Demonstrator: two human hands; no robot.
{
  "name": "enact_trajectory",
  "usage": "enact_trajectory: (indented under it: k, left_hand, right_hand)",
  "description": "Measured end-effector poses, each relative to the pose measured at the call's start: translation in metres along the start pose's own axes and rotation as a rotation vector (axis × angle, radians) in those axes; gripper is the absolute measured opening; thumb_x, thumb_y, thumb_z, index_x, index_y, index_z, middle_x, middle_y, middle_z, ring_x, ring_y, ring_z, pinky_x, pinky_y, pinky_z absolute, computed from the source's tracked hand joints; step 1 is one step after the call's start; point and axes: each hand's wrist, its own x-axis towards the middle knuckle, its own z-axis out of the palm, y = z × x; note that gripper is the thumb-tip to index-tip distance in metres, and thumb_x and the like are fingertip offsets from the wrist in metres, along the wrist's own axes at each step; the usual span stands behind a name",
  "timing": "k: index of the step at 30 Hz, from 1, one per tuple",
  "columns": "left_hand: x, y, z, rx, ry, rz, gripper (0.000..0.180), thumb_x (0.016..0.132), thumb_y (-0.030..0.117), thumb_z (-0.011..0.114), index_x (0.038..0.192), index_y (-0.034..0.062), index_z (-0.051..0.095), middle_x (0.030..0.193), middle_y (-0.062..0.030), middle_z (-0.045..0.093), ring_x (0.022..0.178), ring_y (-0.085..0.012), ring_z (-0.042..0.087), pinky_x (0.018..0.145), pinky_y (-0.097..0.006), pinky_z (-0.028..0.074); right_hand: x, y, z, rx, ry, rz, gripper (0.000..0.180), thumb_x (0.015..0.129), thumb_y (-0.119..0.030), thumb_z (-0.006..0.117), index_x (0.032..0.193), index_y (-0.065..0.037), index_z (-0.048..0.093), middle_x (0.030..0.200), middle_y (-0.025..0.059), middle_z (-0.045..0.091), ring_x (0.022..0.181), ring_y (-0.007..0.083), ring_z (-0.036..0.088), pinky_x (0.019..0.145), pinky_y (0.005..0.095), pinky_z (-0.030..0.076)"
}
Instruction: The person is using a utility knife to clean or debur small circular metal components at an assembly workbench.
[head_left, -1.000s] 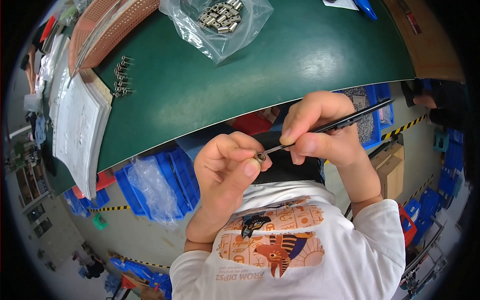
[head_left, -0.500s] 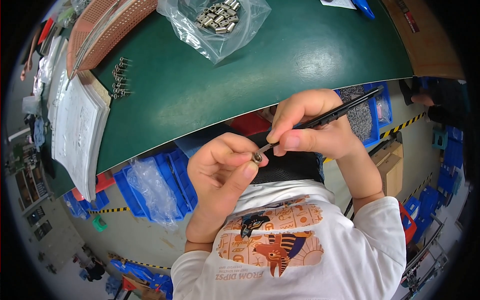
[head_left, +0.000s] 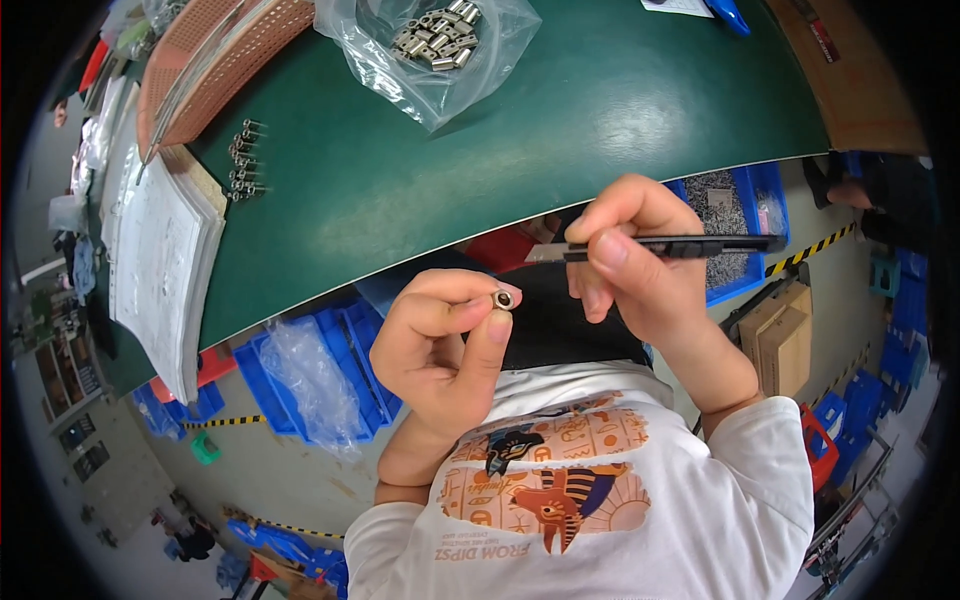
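We note both hands raised in front of the body, just off the near edge of the green table (head_left: 400, 200), with a gap between them. The left hand (head_left: 435, 340) pinches a small metal sleeve (head_left: 503, 299) between thumb and index finger; the sleeve's open end faces up toward the camera, and we see a dark bore inside its bright rim. The right hand (head_left: 640, 250) is closed on a black knife (head_left: 690, 246), gripped between thumb and fingers, with the handle running roughly level toward the right. Its flat blade (head_left: 546, 254) points left and sits near the sleeve, apart from it.

On the table we record a clear plastic bag (head_left: 435, 105), open, holding a heap of metal cylinders (head_left: 437, 40). Left of it, small metal pins (head_left: 245, 160) lie in a loose column, beside a pink perforated basket (head_left: 225, 65). A stack of papers (head_left: 155, 275) lies at the table's left end.

Below the table edge, on the left, we find blue trays (head_left: 365, 360) with crumpled clear film (head_left: 310, 380) over them. On the right, behind the knife, a blue bin (head_left: 768, 185) contains many tiny grey parts; they are too small for us to identify. A cardboard box (head_left: 785, 345) stands near the right forearm.
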Motion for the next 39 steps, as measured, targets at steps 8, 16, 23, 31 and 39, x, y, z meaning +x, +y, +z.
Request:
enact_trajectory:
  k: [8,16,23,31,39]
  left_hand:
    - [-0.001,0.002,0.000,-0.209,-0.027,-0.107,0.013,0.076,-0.007,0.054,0.086,0.0002,0.049,0.086,-0.0163,0.055,0.076,-0.0174,0.056,0.067,-0.025,0.047]
    - [0.000,0.001,0.002,-0.266,-0.052,-0.164,0.013,0.077,-0.005,0.054,0.087,0.0005,0.048,0.086,-0.0160,0.055,0.077,-0.0171,0.055,0.068,-0.025,0.046]
    - [0.004,-0.005,-0.001,-0.563,-0.018,-0.281,0.012,0.081,0.006,0.055,0.089,0.0020,0.048,0.086,-0.0151,0.055,0.078,-0.0174,0.054,0.071,-0.027,0.044]
    - [0.005,-0.004,0.007,-0.387,0.053,-0.336,0.015,0.083,0.015,0.052,0.093,0.0036,0.049,0.090,-0.0110,0.051,0.078,-0.0159,0.051,0.074,-0.028,0.042]
    - [0.003,-0.008,0.001,-0.389,0.004,-0.351,0.017,0.085,0.014,0.048,0.096,0.0012,0.051,0.092,-0.0117,0.052,0.080,-0.0175,0.052,0.072,-0.028,0.043]
  right_hand:
    - [-0.003,0.001,0.007,-0.452,0.015,-0.155,0.010,0.080,-0.004,0.054,0.088,0.001,0.056,0.069,0.0041,0.056,0.054,0.0061,0.052,0.048,0.0169,0.042]
    - [0.008,0.007,0.013,-0.490,-0.084,-0.033,0.011,0.077,-0.004,0.059,0.087,-0.001,0.058,0.072,0.0015,0.056,0.063,0.0041,0.050,0.054,0.0169,0.039]
    - [0.008,0.007,0.015,-0.688,-0.049,-0.317,0.015,0.070,-0.001,0.061,0.084,-0.001,0.059,0.073,0.0051,0.057,0.062,0.0097,0.051,0.054,0.0213,0.041]
    - [0.012,0.012,0.016,-0.951,-0.018,-0.640,0.019,0.058,0.000,0.066,0.076,-0.004,0.061,0.062,0.0054,0.048,0.051,0.0135,0.045,0.043,0.0230,0.035]
    - [0.012,0.012,0.016,-1.009,-0.006,-0.701,0.020,0.055,-0.002,0.068,0.073,-0.005,0.060,0.061,0.0046,0.046,0.049,0.0139,0.044,0.041,0.0234,0.034]
